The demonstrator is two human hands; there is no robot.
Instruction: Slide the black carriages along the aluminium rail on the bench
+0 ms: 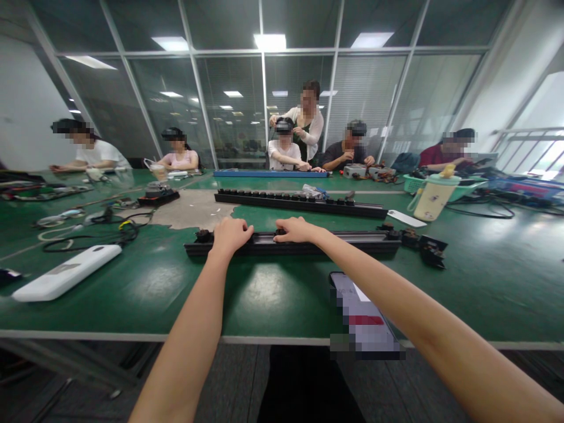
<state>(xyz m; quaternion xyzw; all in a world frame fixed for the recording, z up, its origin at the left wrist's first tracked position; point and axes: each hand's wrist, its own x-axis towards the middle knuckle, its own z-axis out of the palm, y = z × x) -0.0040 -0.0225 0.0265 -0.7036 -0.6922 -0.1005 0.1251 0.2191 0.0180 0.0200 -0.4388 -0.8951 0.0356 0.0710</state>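
Observation:
A long black rail [352,248] with a pale inner channel lies crosswise on the table in front of me. My left hand [231,234] is closed over its left part, the fingertips hidden behind the rail. Further right, my right hand [296,230] has its thumb and fingers closed on a small dark block [279,232] at the channel, mostly covered by the fingers. One dark block [203,236] sits at the rail's left end, another [392,234] near its right end. Loose dark pieces [434,251] lie just past the right end.
Behind lies a second black rail [299,202] bearing several dark blocks. A phone [370,317] lies under my right forearm at the table edge. To the left are a white device [68,273] and cables [94,232]; to the right, a cup [434,197]. Several people sit opposite.

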